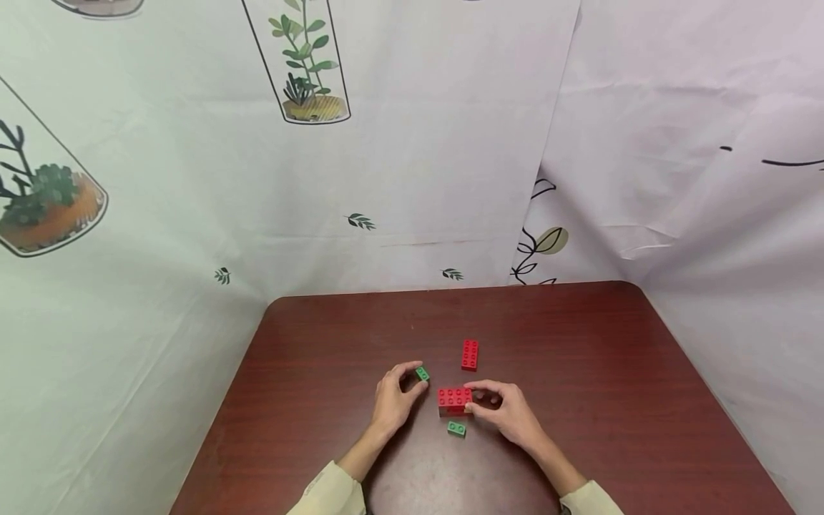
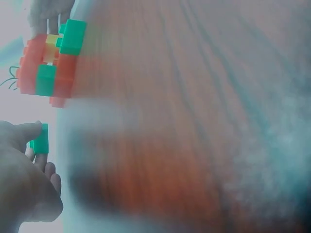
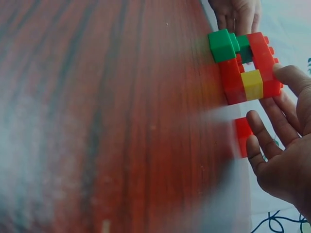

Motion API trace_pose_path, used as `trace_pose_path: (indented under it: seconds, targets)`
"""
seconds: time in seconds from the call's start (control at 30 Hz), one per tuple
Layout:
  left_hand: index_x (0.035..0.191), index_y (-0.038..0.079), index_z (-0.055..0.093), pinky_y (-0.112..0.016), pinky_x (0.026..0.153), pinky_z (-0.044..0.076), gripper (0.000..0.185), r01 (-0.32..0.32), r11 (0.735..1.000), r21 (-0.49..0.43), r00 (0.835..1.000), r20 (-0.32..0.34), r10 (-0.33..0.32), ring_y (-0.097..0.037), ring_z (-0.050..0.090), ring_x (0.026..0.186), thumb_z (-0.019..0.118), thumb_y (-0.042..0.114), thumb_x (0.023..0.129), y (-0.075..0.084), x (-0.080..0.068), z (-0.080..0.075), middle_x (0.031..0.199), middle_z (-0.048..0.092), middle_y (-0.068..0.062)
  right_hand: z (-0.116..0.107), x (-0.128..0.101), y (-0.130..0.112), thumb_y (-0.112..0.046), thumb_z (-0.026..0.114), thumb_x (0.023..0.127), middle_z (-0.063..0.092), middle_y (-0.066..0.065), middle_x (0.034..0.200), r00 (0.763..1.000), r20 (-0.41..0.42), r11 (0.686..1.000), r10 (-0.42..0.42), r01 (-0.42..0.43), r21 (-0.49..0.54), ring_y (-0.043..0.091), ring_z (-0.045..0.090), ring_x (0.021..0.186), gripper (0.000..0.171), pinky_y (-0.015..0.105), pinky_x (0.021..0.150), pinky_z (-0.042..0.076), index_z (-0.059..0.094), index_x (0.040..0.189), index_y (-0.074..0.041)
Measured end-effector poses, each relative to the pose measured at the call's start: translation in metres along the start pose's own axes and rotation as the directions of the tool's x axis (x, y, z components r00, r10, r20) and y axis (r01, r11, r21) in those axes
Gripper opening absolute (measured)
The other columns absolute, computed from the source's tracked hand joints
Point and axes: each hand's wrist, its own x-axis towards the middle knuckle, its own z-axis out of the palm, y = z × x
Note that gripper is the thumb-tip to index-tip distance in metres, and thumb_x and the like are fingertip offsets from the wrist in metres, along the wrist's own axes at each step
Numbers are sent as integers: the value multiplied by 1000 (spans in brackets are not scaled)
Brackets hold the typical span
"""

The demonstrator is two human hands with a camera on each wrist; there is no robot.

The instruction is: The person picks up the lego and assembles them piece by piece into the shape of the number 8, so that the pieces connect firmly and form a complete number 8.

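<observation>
**Small green brick pinched beside a red block stack**

Nearest the head camera, cream sleeves (image 1: 331, 493) are leading to both hands on the dark wooden table (image 1: 611, 400). Left hand (image 1: 394, 400) is pinching a small green brick (image 1: 421, 373) between thumb and forefinger, just left of the red block stack (image 1: 454, 400). Right hand (image 1: 505, 411) is gripping that stack's right end with curled fingers. Another green brick (image 1: 456, 428) is lying just below the stack, a loose red brick (image 1: 470, 354) just above it. Judged light, rigid and smooth-sided, such bricks are probably best gripped across opposite flat walls.
</observation>
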Motion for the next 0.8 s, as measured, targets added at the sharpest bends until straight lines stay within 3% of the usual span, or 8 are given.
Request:
trace_pose_path:
  seconds: [0.43, 0.8]
  targets:
    - [127, 14, 75, -50, 100, 55, 37, -28, 995, -95, 997, 70, 35, -24, 71, 116, 86, 16, 92, 14, -4, -14, 119, 77, 1, 0, 0, 0, -19, 88, 90, 79, 0, 105, 1000, 6, 999, -26, 26, 36, 27, 74, 95, 31, 34, 83, 59, 79, 119, -10]
    - [130, 7, 72, -53, 100, 56, 37, -48, 971, -233, 984, 158, 86, -37, 69, 120, 82, 11, 95, 29, -12, -19, 126, 74, -5, 0, 0, 0, -20, 87, 91, 79, 3, 106, 1000, 14, 998, -21, 20, 56, 28, 74, 96, 34, 38, 84, 61, 78, 121, -7]
